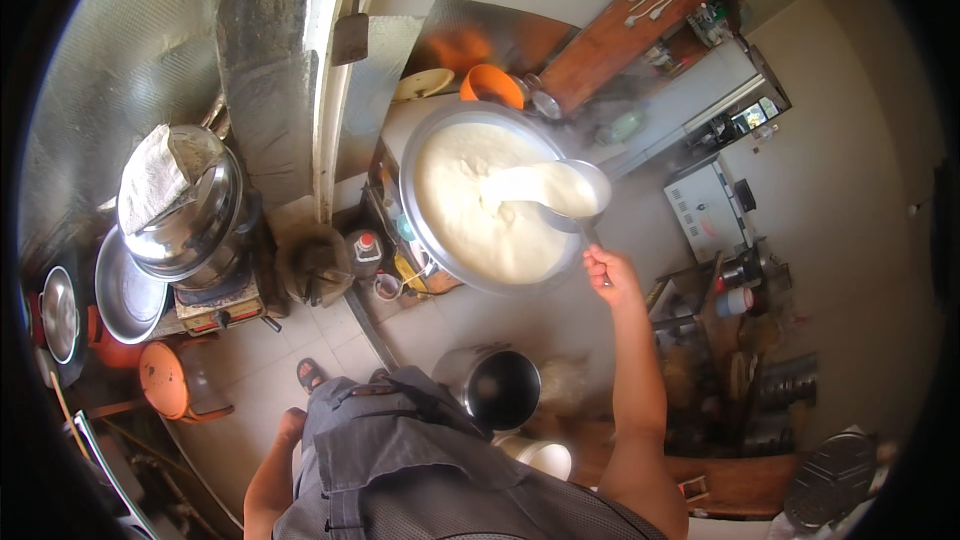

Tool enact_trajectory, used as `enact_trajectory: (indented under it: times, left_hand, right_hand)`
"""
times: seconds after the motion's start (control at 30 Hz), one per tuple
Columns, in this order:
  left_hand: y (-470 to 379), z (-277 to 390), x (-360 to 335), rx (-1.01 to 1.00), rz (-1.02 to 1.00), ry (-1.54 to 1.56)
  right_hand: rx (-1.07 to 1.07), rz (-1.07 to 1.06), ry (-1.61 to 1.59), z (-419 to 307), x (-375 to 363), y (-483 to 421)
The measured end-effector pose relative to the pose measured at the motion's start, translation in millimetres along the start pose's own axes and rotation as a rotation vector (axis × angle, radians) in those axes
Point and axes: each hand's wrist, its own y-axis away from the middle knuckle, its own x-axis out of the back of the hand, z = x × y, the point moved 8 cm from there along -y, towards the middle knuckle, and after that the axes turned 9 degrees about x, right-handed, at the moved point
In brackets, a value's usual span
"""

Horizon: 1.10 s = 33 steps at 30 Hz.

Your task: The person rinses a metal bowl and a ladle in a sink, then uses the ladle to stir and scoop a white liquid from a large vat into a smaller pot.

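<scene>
My right hand [610, 275] grips the handle of a large metal ladle [589, 222]. Its bowl is tipped over the right side of a wide metal basin [411, 221], and a thick stream of creamy white liquid [517, 184] pours from it. More of the same pale liquid [457, 157] fills much of the basin, its surface rippled where the stream lands. Down at my left side hangs my left hand [291, 424], close to my grey clothing; its fingers are mostly hidden, so what they do cannot be seen.
An orange bowl [491, 86] stands behind the basin. On the left, a lidded metal pot [202, 217] with a cloth [154, 180] sits on a stove [217, 307]. A tall metal pot [450, 375] and white bucket [551, 457] are near my right side. An orange stool [163, 381] stands left.
</scene>
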Motion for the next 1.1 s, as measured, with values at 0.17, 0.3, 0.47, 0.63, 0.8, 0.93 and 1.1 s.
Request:
enact_trajectory:
  times: [0.17,0.3,0.47,0.63,0.8,0.93,1.1]
  left_hand:
    - [-8,-4,-7,-0.038,0.012,0.031]
    - [-12,-16,-11,0.002,0.037,0.149]
    - [-14,-29,-18,0.070,0.022,0.150]
    - [-4,-19,-5,0.228,0.036,0.342]
    - [5,-11,4,0.331,0.031,0.375]
    - [0,-18,-8,0.209,0.023,0.280]
    - [17,-15,1,0.395,-0.018,0.422]
  right_hand:
    - [0.105,0.102,0.101,-47,3,7]
    - [0.173,0.138,0.148,-80,0,12]
    - [0.272,0.187,0.236,-123,-16,22]
    - [0.353,0.230,0.315,-146,-20,24]
    - [0.430,0.235,0.416,-157,-25,17]
    - [0.480,0.246,0.530,-158,-41,15]
    - [0.522,0.259,0.730,-142,-55,5]
